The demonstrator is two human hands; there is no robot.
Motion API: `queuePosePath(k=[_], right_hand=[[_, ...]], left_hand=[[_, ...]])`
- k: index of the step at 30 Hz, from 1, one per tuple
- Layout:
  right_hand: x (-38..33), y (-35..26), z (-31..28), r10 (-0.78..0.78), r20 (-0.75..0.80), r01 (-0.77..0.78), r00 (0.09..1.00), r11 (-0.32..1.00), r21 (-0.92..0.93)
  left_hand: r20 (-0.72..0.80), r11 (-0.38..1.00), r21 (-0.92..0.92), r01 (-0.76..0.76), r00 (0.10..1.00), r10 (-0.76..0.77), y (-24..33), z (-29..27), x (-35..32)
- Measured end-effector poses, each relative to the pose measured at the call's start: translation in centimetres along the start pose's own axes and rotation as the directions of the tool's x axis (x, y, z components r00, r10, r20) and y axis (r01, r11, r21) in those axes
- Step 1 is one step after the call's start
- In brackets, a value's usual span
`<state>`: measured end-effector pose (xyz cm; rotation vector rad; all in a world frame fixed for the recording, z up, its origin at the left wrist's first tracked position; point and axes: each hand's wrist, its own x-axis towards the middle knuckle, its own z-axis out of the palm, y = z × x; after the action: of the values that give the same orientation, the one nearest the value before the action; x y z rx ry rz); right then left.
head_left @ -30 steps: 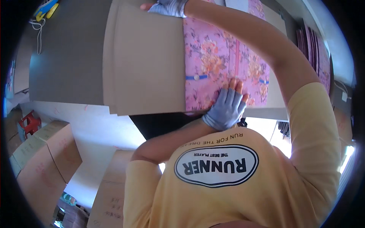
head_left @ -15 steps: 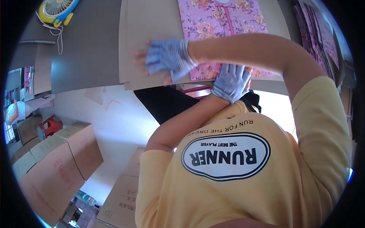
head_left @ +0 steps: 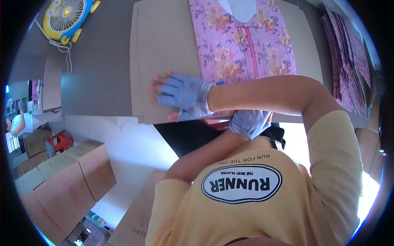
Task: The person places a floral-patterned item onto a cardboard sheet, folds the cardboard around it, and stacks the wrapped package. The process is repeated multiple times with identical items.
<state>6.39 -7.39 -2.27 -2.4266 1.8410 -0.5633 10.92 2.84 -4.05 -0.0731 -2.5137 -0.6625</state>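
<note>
My arms cross over the near edge of a worktable. My right hand (head_left: 182, 96), in a blue-and-white striped fingerless glove, reaches to the left. It lies palm down with fingers spread on a brown cardboard sheet (head_left: 162, 45), left of a pink floral garment (head_left: 223, 45). The garment lies flat and has a dark pink strip down its front and a rounded neckline. Beneath my right forearm, my left hand (head_left: 248, 123), gloved alike, is at the garment's near edge. A thumb tip shows beside it, but the forearm hides its other fingers.
A yellow-and-blue fan (head_left: 65, 16) with a white cord stands at the table's far left. Stacked folded floral pieces (head_left: 349, 61) lie on the right. Cardboard boxes (head_left: 65, 192) and a red stool (head_left: 59, 141) are at the lower left. Another person (head_left: 20, 123) is farther left.
The whole view has shifted, so the table sits lower in the picture. My right hand, blurred before, is now sharper. My left fingers, partly seen earlier, are hidden behind my right forearm.
</note>
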Motion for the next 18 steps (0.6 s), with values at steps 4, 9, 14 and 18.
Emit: queuePosePath(k=[4,9,14,18], right_hand=[[2.7,6.7,-1.3,0.199,-0.003,-0.198,0.980,0.969,-0.147],[7.5,19.8,-1.8,0.369,-0.155,-0.399,0.916,0.876,-0.271],[10.6,29.1,-7.4,0.502,-0.180,-0.533,0.846,0.811,-0.241],[11.3,31.3,-7.3,0.522,-0.203,-0.558,0.829,0.801,-0.217]], left_hand=[[0.063,0.999,0.017,-0.033,0.997,0.032,-0.2,-0.8,0.7],[0.085,0.997,0.063,-0.043,0.996,0.038,-0.6,0.0,0.2],[0.143,0.996,0.073,-0.041,0.989,0.030,-0.1,0.4,-0.2],[0.208,0.995,0.045,-0.086,0.975,0.075,-1.0,-0.7,0.5]])
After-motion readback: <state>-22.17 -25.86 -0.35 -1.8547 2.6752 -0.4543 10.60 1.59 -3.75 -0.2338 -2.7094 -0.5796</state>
